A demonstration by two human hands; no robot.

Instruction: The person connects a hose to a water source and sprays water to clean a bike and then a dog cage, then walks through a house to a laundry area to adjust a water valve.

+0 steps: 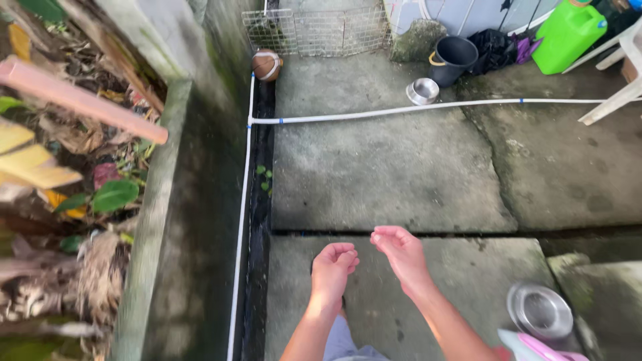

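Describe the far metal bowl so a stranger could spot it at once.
Follow the white pipe across the concrete floor toward the black bucket. The bowl sits just beyond the pipe, beside that bucket. It is the small shiny one, far from both hands.

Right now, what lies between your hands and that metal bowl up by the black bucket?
In the head view, only cracked concrete and a white pipe separate the hands from the bowl.
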